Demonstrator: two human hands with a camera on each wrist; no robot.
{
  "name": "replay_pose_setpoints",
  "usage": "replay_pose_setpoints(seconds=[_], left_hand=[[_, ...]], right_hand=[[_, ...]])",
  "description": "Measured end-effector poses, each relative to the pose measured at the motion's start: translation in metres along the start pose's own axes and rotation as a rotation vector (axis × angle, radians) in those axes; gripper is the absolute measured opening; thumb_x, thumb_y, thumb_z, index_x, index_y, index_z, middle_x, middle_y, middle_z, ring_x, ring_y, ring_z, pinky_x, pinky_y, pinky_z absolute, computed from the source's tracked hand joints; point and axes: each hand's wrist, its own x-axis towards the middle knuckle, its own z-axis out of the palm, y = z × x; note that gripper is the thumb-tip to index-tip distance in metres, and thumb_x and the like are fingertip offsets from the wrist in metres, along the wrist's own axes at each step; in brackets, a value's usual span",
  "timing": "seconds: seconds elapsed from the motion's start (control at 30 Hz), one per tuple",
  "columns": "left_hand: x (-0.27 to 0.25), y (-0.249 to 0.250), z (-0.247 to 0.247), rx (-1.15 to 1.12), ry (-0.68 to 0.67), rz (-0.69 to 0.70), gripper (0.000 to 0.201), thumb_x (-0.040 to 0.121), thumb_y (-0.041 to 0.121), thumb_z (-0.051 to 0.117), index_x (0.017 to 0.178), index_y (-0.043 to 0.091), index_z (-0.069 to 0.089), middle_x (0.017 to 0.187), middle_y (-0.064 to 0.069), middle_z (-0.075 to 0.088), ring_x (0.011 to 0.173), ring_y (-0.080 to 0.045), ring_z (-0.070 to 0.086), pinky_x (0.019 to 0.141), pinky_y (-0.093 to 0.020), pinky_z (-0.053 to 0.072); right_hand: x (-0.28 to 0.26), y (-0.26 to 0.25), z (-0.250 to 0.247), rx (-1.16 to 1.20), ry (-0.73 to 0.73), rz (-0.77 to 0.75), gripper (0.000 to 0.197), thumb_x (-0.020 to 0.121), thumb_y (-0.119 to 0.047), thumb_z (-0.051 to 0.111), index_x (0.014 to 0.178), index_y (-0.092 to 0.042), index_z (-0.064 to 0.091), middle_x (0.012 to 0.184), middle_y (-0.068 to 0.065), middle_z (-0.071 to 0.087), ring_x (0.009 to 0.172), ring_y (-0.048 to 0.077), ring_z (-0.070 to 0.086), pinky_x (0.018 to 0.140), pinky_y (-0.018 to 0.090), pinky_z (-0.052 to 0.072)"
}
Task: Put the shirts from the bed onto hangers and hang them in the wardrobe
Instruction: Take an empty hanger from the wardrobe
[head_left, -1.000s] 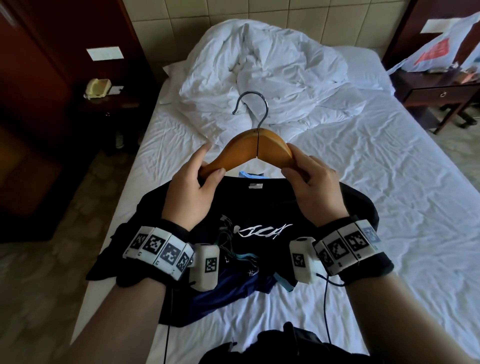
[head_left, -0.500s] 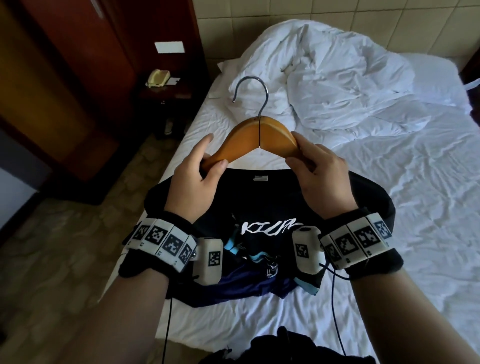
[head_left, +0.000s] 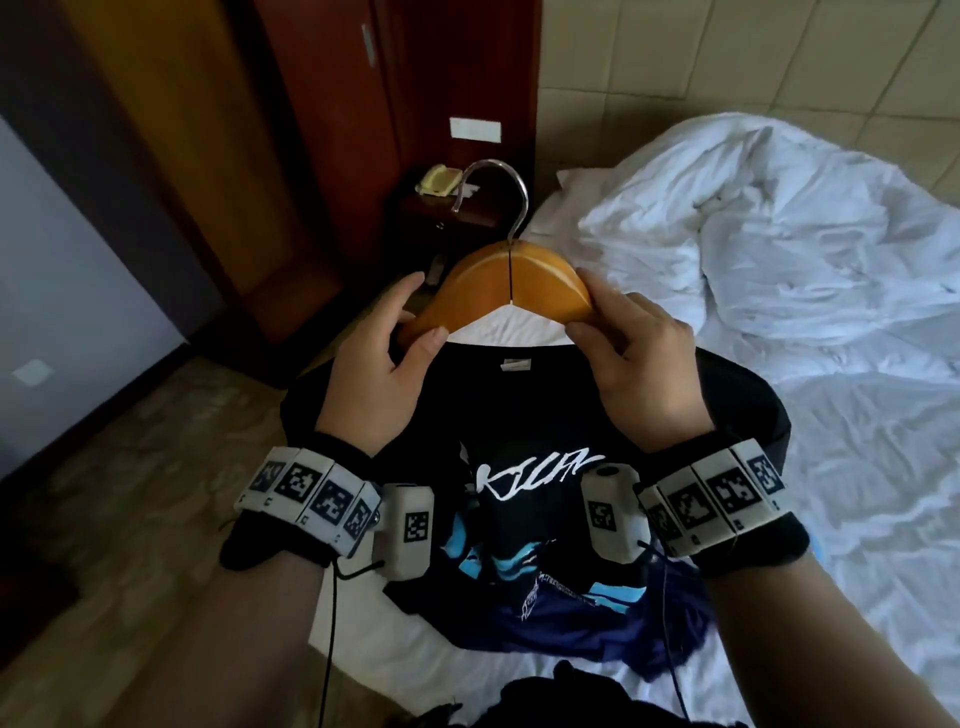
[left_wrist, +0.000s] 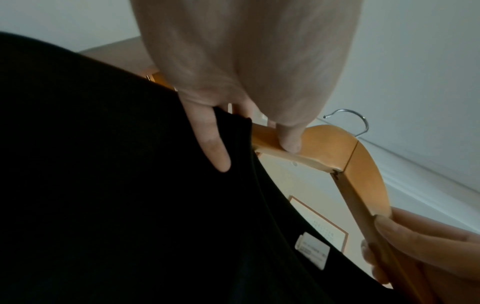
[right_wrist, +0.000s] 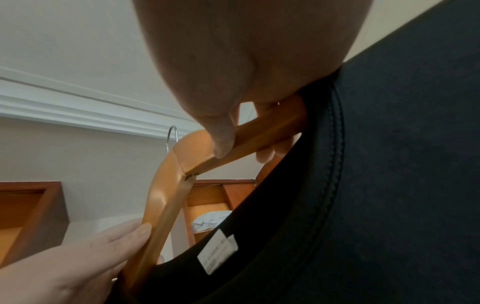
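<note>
A wooden hanger (head_left: 506, 283) with a metal hook (head_left: 496, 195) is held up in front of me, its arms inside a black T-shirt (head_left: 524, 410) with white lettering. My left hand (head_left: 387, 364) pinches the hanger's left arm (left_wrist: 270, 142) at the collar, one finger on the cloth. My right hand (head_left: 639, 358) pinches the right arm (right_wrist: 262, 133) the same way. The shirt (left_wrist: 116, 195) hangs from the hanger, its neck label (right_wrist: 218, 251) showing. Another dark blue garment (head_left: 587, 623) lies on the bed under it.
The white bed (head_left: 857, 467) with a crumpled duvet (head_left: 769, 223) fills the right. A dark wooden wardrobe (head_left: 322, 130) stands at the left behind a nightstand (head_left: 441, 218) with a telephone (head_left: 439, 180). Tiled floor (head_left: 130, 493) lies to the left of the bed.
My view has swung left toward the wardrobe. Both hands have kept their grip and lifted the hanger and shirt slightly off the bed.
</note>
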Motion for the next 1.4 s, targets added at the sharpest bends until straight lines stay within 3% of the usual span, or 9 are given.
replay_pose_setpoints(seconds=[0.17,0.3,0.4,0.5,0.73,1.0,1.13,1.3,1.4], left_hand=[[0.014,-0.057,-0.084,0.002,0.061,0.004,0.049,0.097,0.033,0.054,0.143,0.037,0.039,0.119,0.005,0.054,0.112,-0.009,0.054,0.095,-0.037,0.05],[0.019,-0.111,-0.157,0.101,0.148,0.033,0.048,0.099,0.024,0.051,0.145,0.027,0.038,0.115,0.006,0.048,0.105,0.018,0.042,0.091,0.001,0.03],[0.013,-0.147,-0.213,0.167,0.212,-0.004,0.047,0.099,0.02,0.05,0.144,0.027,0.036,0.113,0.007,0.047,0.101,0.021,0.04,0.086,0.006,0.025],[-0.002,-0.177,-0.264,0.233,0.3,-0.054,0.049,0.1,0.018,0.049,0.146,0.022,0.035,0.118,0.008,0.046,0.103,0.012,0.038,0.09,0.003,0.025],[-0.049,-0.228,-0.352,0.373,0.482,-0.19,0.053,0.1,0.021,0.048,0.15,0.019,0.03,0.118,0.012,0.045,0.111,-0.001,0.039,0.097,-0.026,0.032],[-0.085,-0.286,-0.431,0.517,0.591,-0.346,0.058,0.099,0.03,0.045,0.152,0.024,0.024,0.129,-0.01,0.055,0.12,-0.027,0.049,0.103,-0.038,0.039],[-0.087,-0.307,-0.467,0.637,0.649,-0.393,0.055,0.098,0.033,0.041,0.151,0.021,0.028,0.118,-0.008,0.057,0.108,-0.019,0.047,0.094,-0.02,0.028],[-0.107,-0.321,-0.512,0.689,0.743,-0.465,0.055,0.098,0.029,0.044,0.15,0.021,0.03,0.114,-0.008,0.057,0.107,-0.025,0.05,0.095,-0.021,0.029],[-0.13,-0.333,-0.54,0.735,0.792,-0.481,0.054,0.098,0.028,0.046,0.149,0.019,0.034,0.114,-0.007,0.058,0.106,-0.024,0.051,0.098,-0.007,0.024]], right_hand=[[0.034,-0.063,0.078,0.012,-0.014,-0.105,0.053,0.087,-0.045,0.047,0.136,-0.027,0.054,0.092,-0.007,0.06,0.086,0.016,0.058,0.084,0.055,0.048],[0.059,-0.118,0.152,0.038,-0.055,-0.183,0.052,0.088,-0.044,0.047,0.136,-0.026,0.054,0.091,-0.012,0.055,0.084,0.011,0.055,0.082,0.054,0.048],[0.07,-0.16,0.212,0.086,-0.102,-0.244,0.051,0.088,-0.044,0.048,0.136,-0.026,0.053,0.092,-0.013,0.056,0.087,0.018,0.061,0.083,0.053,0.049],[0.076,-0.203,0.27,0.151,-0.167,-0.31,0.051,0.088,-0.044,0.049,0.136,-0.026,0.054,0.093,-0.014,0.055,0.087,0.017,0.06,0.083,0.054,0.049],[0.07,-0.285,0.373,0.301,-0.341,-0.423,0.052,0.089,-0.044,0.048,0.137,-0.026,0.053,0.097,-0.006,0.062,0.089,0.021,0.062,0.082,0.054,0.049],[0.064,-0.363,0.474,0.457,-0.52,-0.505,0.049,0.089,-0.038,0.051,0.135,-0.021,0.055,0.096,0.004,0.066,0.089,0.025,0.062,0.083,0.055,0.048],[0.07,-0.397,0.523,0.541,-0.6,-0.501,0.047,0.09,-0.036,0.053,0.135,-0.023,0.055,0.097,0.0,0.066,0.092,0.022,0.061,0.089,0.054,0.047],[0.063,-0.446,0.573,0.612,-0.695,-0.545,0.045,0.09,-0.036,0.054,0.134,-0.026,0.055,0.093,-0.001,0.065,0.088,0.018,0.06,0.089,0.052,0.046],[0.05,-0.478,0.596,0.649,-0.741,-0.581,0.044,0.09,-0.035,0.055,0.133,-0.024,0.055,0.09,-0.001,0.064,0.086,0.019,0.059,0.087,0.053,0.047]])
